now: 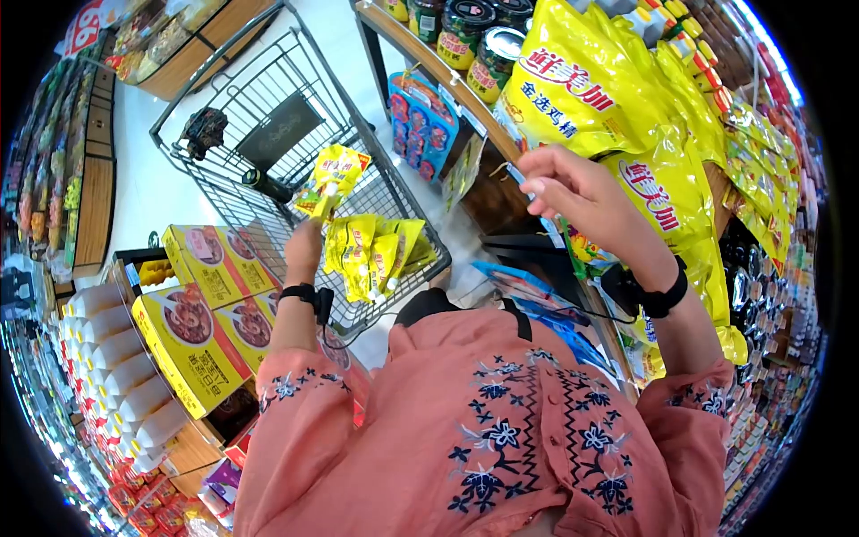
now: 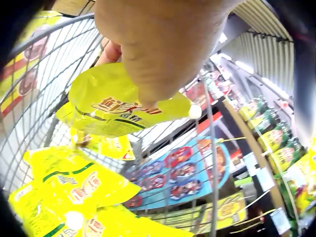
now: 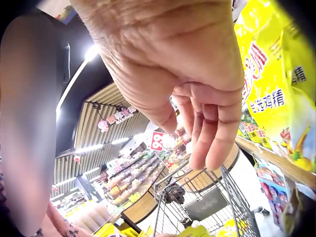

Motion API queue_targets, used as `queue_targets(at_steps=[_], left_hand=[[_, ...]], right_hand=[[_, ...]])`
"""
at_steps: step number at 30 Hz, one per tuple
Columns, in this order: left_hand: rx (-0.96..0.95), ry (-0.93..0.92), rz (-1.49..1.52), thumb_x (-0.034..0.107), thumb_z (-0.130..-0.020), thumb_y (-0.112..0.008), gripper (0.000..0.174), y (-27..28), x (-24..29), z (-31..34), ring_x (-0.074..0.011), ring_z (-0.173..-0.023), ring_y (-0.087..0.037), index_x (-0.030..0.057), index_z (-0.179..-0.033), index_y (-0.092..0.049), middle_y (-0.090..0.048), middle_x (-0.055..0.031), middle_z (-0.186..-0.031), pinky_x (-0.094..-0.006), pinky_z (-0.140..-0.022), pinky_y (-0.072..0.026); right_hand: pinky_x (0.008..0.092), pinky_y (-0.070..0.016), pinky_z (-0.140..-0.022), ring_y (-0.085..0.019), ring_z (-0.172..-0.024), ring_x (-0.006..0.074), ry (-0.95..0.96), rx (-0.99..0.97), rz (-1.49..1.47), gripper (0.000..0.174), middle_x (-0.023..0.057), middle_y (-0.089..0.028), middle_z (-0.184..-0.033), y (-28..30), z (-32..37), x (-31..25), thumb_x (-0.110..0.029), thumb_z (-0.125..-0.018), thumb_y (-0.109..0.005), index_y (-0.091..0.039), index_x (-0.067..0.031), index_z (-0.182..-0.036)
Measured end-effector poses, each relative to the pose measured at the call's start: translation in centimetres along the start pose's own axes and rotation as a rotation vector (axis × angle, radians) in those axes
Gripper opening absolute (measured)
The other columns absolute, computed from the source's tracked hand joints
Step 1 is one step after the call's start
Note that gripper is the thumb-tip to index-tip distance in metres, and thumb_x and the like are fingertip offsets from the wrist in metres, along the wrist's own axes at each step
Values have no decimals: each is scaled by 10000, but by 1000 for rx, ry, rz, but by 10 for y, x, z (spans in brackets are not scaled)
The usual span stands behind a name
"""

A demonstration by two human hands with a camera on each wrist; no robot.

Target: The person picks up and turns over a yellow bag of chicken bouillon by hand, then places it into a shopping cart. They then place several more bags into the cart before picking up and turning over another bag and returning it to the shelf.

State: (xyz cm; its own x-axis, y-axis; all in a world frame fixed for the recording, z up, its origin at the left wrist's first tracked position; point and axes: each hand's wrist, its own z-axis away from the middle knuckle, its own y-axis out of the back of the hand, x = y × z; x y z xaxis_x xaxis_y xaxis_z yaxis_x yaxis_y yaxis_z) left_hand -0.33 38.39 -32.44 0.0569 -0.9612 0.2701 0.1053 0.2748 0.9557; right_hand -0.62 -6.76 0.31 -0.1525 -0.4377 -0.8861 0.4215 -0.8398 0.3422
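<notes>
Over the shopping cart (image 1: 295,116), the left hand (image 1: 305,246) pinches a yellow spouted pouch (image 1: 338,170). In the left wrist view that hand (image 2: 158,49) has thumb and fingers at the top of the pouch (image 2: 118,106). Several more yellow pouches (image 1: 371,255) lie in the cart just below. The right hand (image 1: 573,192) is raised beside large yellow bags (image 1: 582,80) on the shelf; in the right wrist view, the hand (image 3: 182,84) has loosely bent fingers and holds nothing.
Yellow boxes (image 1: 192,349) with food pictures are stacked at the left, beside rows of white-wrapped bottles (image 1: 121,367). Dark-lidded jars (image 1: 465,36) stand on the wooden-edged shelf at the top. A dark bundle (image 1: 205,130) hangs on the cart's far side. Blue packs (image 1: 420,125) hang under the shelf edge.
</notes>
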Motion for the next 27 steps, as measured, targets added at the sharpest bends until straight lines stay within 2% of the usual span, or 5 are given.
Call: queue_targets(at_steps=[10,16,22,24,27], left_hand=[[-450,-126,-5,302,-964,-521,314,-152,-43,13,-470,-976,-634,36,-1075,-645,-677,-272,-1014,-554,-790,-513],[-496,-115,-32,382,-810,-668,522,-106,-22,-8,-484,-1028,-616,-79,-1055,-649,-654,-333,-1016,-523,-864,-501],[-326,-235,183,219,-890,-607,276,-91,23,-57,-479,-776,-574,-48,-820,-589,-627,-256,-802,-513,-694,-458],[-266,-272,273,215,-902,-590,280,-61,66,-55,-439,-672,-529,-45,-801,-560,-575,-228,-730,-503,-658,-440],[-312,-217,554,237,-952,-586,287,-43,115,-52,-241,-672,-586,-49,-955,-607,-609,-131,-781,-374,-637,-485]], right_hand=[[265,-529,-769,-687,-840,120,-23,109,-9,299,72,-684,-975,55,65,6,-260,-1005,-566,-621,-13,-1165],[274,-568,-652,-700,-760,127,-15,492,6,285,82,-698,-933,154,140,7,-227,-969,-564,-637,6,-1116],[281,-587,-648,-692,-741,156,-152,1105,135,371,72,-688,-924,340,247,51,-327,-963,-593,-618,6,-1124],[284,-567,-610,-654,-694,149,-255,1275,213,353,62,-673,-874,395,291,85,-335,-958,-607,-637,13,-1010],[373,-566,-696,-683,-905,256,-591,1300,293,558,163,-677,-1032,441,338,134,-409,-887,-666,-614,74,-1161]])
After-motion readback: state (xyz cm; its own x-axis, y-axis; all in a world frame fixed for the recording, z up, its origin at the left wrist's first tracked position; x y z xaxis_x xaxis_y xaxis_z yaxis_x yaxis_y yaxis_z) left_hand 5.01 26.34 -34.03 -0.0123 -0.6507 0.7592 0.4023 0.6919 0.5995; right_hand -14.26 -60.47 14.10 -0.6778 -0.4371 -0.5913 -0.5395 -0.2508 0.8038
